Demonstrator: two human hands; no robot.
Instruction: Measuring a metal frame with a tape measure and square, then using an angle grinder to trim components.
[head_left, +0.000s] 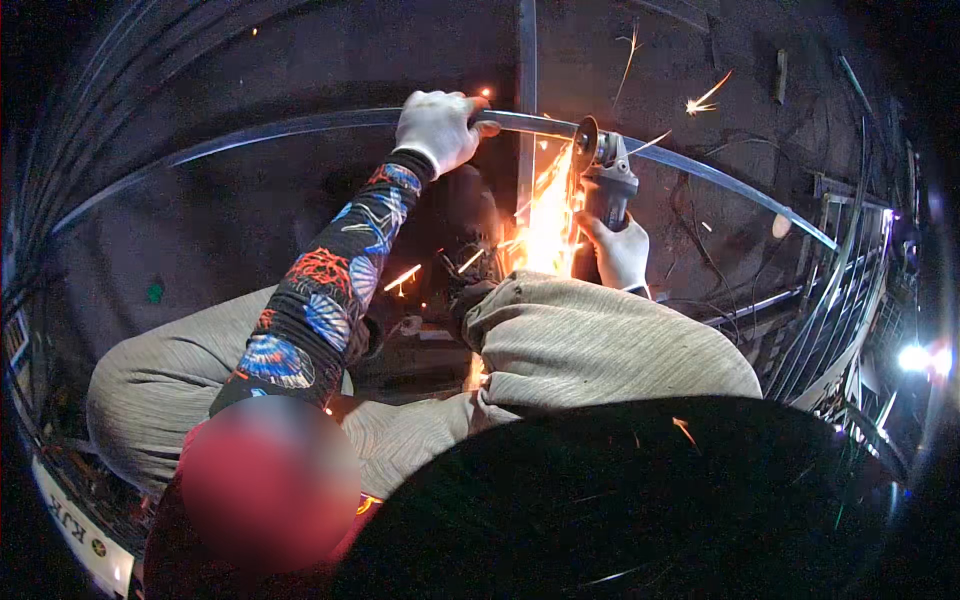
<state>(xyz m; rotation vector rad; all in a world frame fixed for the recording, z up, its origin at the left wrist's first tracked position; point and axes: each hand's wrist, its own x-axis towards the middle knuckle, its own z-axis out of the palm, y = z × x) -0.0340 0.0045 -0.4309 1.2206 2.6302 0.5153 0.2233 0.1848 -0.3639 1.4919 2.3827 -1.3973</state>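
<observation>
A long metal bar lies across the far part of the view, bowed by the lens. My left hand, in a white glove and a patterned black sleeve, is closed around this bar left of the middle. An angle grinder is gripped in my gloved right hand, partly hidden behind my knee. Its thin disc stands upright at the bar, to the right of my left hand. Bright orange sparks stream from the disc toward my legs and hide what lies behind them.
Another metal bar runs away from me, meeting the long bar. Metal frames and rods are piled at the right, near a glaring light. More thin rods curve along the left. My bent knees are close to the sparks.
</observation>
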